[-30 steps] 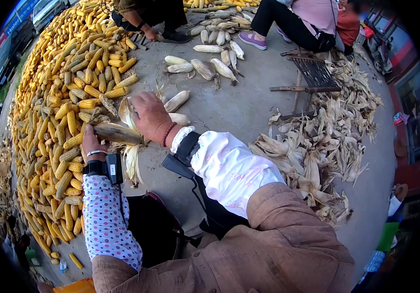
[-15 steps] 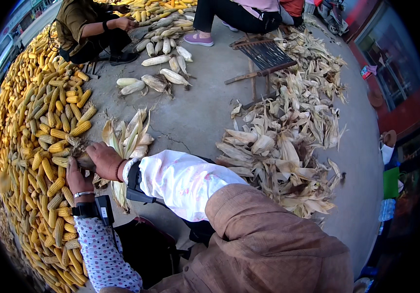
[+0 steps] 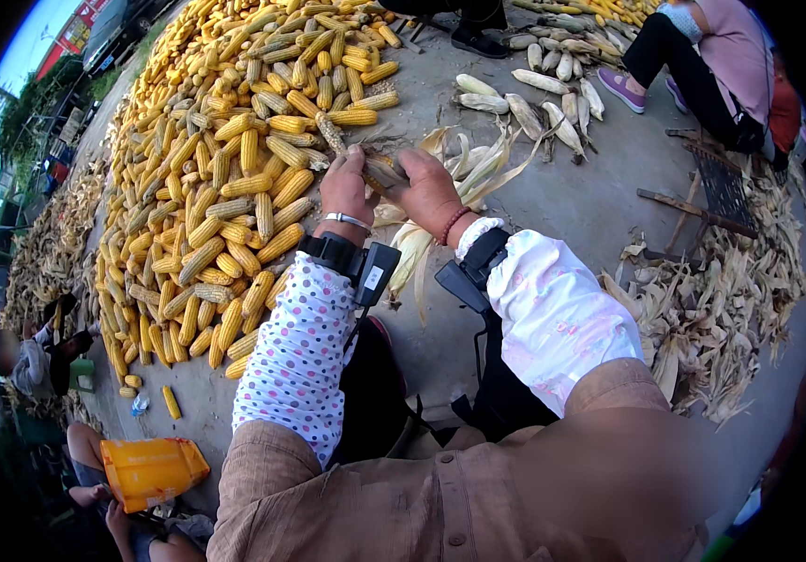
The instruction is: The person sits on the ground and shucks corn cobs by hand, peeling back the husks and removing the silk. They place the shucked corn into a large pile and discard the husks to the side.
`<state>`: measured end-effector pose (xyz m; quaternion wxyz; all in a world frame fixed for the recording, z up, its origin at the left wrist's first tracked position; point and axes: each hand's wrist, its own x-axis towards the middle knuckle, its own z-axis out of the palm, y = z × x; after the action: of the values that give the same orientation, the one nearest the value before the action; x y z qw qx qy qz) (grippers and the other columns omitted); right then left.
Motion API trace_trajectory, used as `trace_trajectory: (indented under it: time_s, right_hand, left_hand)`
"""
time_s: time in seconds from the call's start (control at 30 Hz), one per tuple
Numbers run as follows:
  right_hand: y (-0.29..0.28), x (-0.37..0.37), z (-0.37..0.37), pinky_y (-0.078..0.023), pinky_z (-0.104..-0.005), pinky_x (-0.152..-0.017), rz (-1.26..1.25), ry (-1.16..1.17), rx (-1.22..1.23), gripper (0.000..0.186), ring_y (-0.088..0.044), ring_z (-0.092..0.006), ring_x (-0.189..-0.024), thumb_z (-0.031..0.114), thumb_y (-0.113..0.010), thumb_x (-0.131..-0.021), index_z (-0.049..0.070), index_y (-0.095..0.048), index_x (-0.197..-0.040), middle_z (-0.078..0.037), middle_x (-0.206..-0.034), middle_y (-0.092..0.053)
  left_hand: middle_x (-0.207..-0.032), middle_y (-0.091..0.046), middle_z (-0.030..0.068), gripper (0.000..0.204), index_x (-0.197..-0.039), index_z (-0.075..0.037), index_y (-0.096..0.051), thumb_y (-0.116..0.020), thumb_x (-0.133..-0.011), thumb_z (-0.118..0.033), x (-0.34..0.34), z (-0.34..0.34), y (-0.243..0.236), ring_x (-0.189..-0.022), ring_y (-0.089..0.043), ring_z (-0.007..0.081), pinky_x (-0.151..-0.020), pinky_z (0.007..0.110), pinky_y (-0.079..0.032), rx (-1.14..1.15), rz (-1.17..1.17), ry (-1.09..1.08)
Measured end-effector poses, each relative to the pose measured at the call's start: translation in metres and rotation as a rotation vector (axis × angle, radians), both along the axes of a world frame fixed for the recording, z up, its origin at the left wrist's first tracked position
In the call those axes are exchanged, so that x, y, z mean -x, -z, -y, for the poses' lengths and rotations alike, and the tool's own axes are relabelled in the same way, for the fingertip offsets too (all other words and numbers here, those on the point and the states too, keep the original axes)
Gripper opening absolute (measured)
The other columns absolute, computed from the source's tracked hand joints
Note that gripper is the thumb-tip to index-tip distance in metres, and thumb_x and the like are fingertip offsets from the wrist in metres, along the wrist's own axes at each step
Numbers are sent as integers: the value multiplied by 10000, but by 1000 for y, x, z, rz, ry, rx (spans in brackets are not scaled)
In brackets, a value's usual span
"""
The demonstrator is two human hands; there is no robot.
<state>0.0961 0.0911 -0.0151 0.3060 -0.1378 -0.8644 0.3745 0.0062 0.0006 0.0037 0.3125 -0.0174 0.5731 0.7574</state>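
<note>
Close together at the edge of a heap of husked yellow corn cobs [image 3: 225,225], my two hands work on one ear of corn [image 3: 331,136]. Its greyish-brown tip points away from me, over the heap. My left hand [image 3: 345,195] is closed around the ear's lower part. In my right hand [image 3: 428,195], the fingers are closed on the brownish husk [image 3: 384,174] at the near end, between both hands. Pale loose husk leaves [image 3: 417,245] lie under and beside my right hand, next to some unhusked ears [image 3: 471,159].
More pale ears [image 3: 562,126] lie on the concrete ahead. A seated person [image 3: 731,56] is at the far right, near a low wooden stool [image 3: 722,192]. Dry husks [image 3: 703,300] are piled at right. A person with a yellow bag [image 3: 152,471] sits at lower left.
My view has swung left, so the heap and both hands appear farther right. The yellow bag and people at left have come into view. My hands stay together at the ear.
</note>
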Motion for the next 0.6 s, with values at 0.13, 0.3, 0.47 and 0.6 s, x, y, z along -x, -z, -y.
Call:
trace_trajectory:
  time_s: [0.13, 0.3, 0.47, 0.6]
  right_hand:
    - [-1, 0, 3, -432, -387, -639, -21, -3, 63, 199, -529, -357, -734, 88, -641, -672, 9, -510, -800, -176, -765, -541]
    - [-1, 2, -9, -441, -342, -609, -16, 90, 208, 179, -544, -272, -644, 76, -629, -715, 11, -498, -819, -142, -737, -551]
    - [11, 18, -20, -461, -248, -553, -177, 30, 578, 135, -557, -117, -640, 17, -588, -775, 24, -459, -812, -17, -712, -506]
    - [-1, 13, -13, -470, -259, -552, -213, -27, 817, 125, -566, -127, -611, 7, -575, -784, 17, -464, -841, -32, -740, -508]
  left_hand:
    - [-933, -498, -35, 176, -994, -169, -520, -483, -897, -311, 13, 4, 8, -878, -466, 143, -731, 420, -387, 61, -102, 137]
    - [-952, -514, -28, 217, -1052, -170, -509, -537, -867, -280, 14, 7, -7, -881, -474, 126, -746, 346, -383, -28, -82, 194]
    - [-998, -532, 35, 387, -1150, -118, -439, -615, -806, -135, 19, 9, 5, -869, -532, 175, -722, 337, -444, -38, -141, 140]
    - [-981, -541, 68, 444, -1142, -67, -392, -645, -777, -87, 10, 6, 15, -867, -555, 209, -698, 347, -473, 54, -123, 15]
